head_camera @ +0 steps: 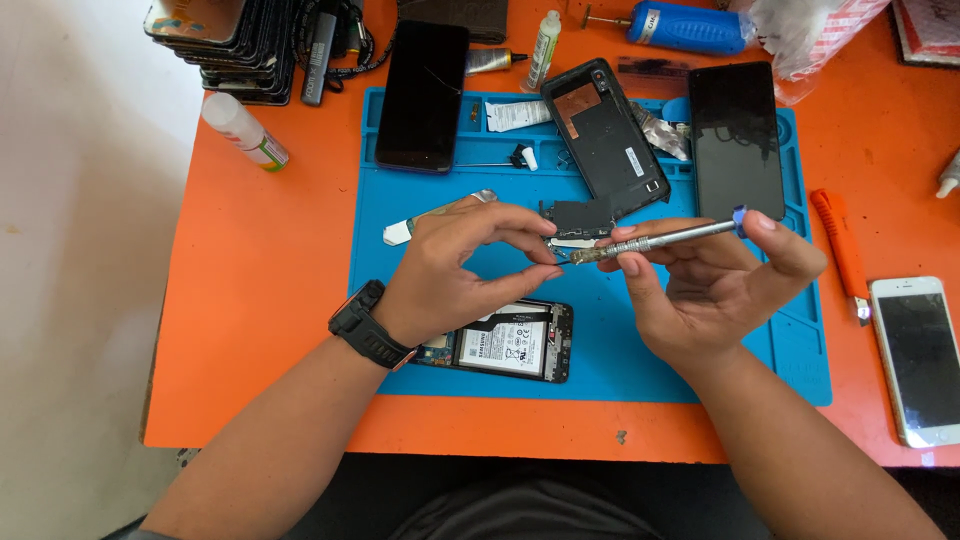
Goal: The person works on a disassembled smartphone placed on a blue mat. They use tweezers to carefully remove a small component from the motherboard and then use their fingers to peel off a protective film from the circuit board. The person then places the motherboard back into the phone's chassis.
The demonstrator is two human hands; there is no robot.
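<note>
Screwdriver (665, 239), slim and metal, lies pinched in my right hand (715, 290) above the blue mat's (600, 350) middle, tip aimed at the small dark phone part (575, 215). My left hand (450, 270) pinches that part steady; the opened phone (505, 345) sits near the mat's front edge.

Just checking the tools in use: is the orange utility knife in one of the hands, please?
No, the orange utility knife lies on the table, while the right hand holds a metal screwdriver.

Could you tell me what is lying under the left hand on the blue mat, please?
An opened phone with its battery exposed lies on the blue mat. The left hand and wrist cover the phone's left end.
</note>
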